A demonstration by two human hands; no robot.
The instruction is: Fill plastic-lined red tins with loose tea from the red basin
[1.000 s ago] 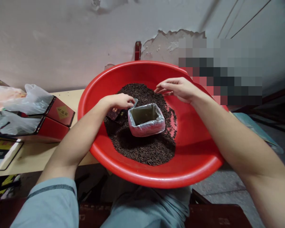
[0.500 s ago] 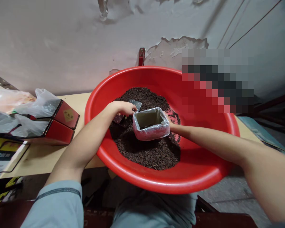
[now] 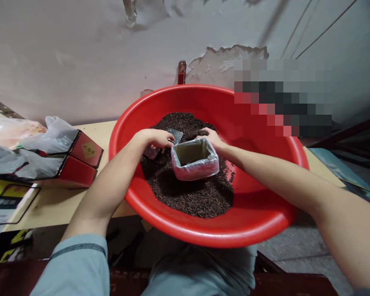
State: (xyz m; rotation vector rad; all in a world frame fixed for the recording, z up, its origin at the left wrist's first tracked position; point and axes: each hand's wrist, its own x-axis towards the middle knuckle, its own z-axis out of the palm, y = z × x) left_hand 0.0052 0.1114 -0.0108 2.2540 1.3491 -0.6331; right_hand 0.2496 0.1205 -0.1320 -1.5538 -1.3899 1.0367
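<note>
1. The plastic-lined box (image 3: 195, 166) is seated in the loose tea leaves (image 3: 191, 197) at the middle of the red basin (image 3: 203, 238). Its mouth faces up and its long axis runs left to right.
2. The left hand (image 3: 154, 137) is curled shut. A flat dark packet (image 3: 176, 135) is pinched in it, just beside the box's far left corner.
3. The right hand (image 3: 214, 142) is bent down at the box's far right corner. Whether anything is gripped cannot be told.

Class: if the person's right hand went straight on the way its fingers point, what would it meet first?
Probably the grey packet at the left hand, just past the far rim of the lined box; the right hand points leftward over the tea leaves. Depth is unclear.
</note>
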